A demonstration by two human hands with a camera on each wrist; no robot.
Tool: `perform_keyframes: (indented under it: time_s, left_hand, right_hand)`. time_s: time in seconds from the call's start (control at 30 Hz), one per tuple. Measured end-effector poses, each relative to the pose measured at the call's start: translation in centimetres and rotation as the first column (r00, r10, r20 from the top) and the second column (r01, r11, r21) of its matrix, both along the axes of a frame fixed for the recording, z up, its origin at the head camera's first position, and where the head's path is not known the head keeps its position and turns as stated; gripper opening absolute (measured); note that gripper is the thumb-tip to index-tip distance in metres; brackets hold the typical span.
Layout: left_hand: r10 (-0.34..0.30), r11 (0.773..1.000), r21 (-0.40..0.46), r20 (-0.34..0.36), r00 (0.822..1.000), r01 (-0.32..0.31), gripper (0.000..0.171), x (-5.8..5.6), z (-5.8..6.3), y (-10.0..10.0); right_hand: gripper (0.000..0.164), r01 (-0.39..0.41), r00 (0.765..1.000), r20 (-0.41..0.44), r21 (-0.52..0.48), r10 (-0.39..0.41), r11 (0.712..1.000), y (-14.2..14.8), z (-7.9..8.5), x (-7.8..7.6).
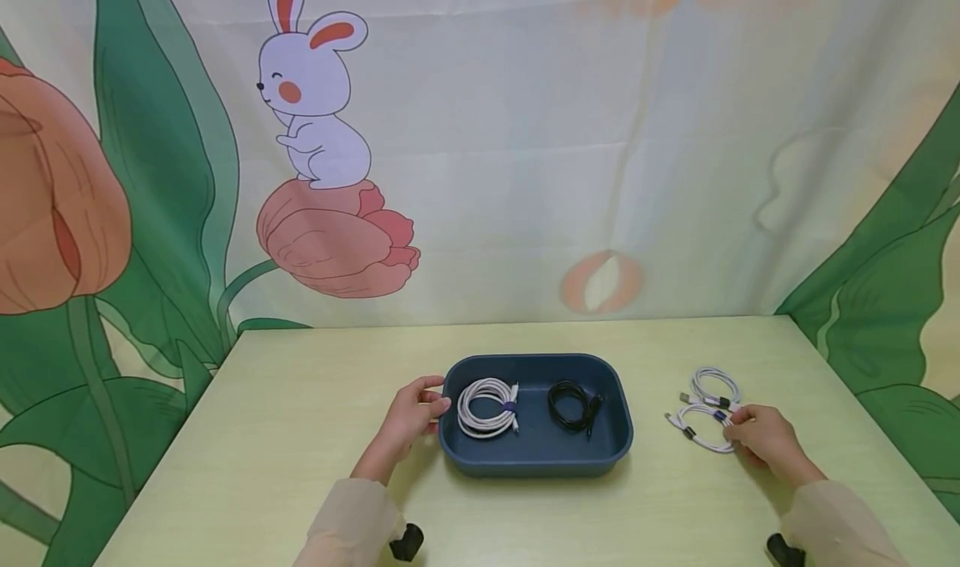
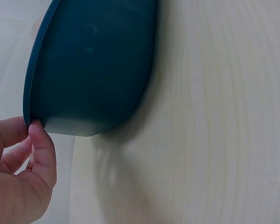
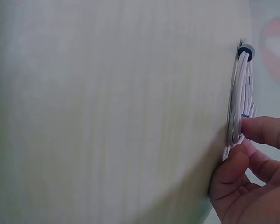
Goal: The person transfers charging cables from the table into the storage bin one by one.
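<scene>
A dark blue plastic bin stands on the table, with my left hand pinching its left rim between thumb and fingers. In it lie a coiled white cable with a dark tie on the left and a coiled black cable on the right. To the right of the bin, my right hand pinches the right edge of a white coiled charging cable with dark ties. In the right wrist view the fingertips of that hand close on the coil.
Just behind the pinched coil lies another white coiled USB cable, overlapping it in the head view. The light wooden table ends at the back against a printed cloth with a rabbit and tulips.
</scene>
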State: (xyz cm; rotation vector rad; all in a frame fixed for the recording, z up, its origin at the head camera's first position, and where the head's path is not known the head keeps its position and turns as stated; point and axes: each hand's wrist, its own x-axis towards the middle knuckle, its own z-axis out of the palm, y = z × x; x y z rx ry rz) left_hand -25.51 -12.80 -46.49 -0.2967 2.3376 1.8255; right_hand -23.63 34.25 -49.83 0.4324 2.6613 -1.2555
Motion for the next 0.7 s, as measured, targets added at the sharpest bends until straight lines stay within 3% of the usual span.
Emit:
perform_keyframes:
  time_s: [0.7]
  left_hand:
    - [0.001, 1.000, -0.017, 0.006, 1.000, -0.001, 0.039, -0.02, -0.03, 0.06]
  right_hand:
    - [0.021, -0.016, 1.000, -0.005, 0.007, 0.017, 1.000, -0.53, 0.71, 0.14]
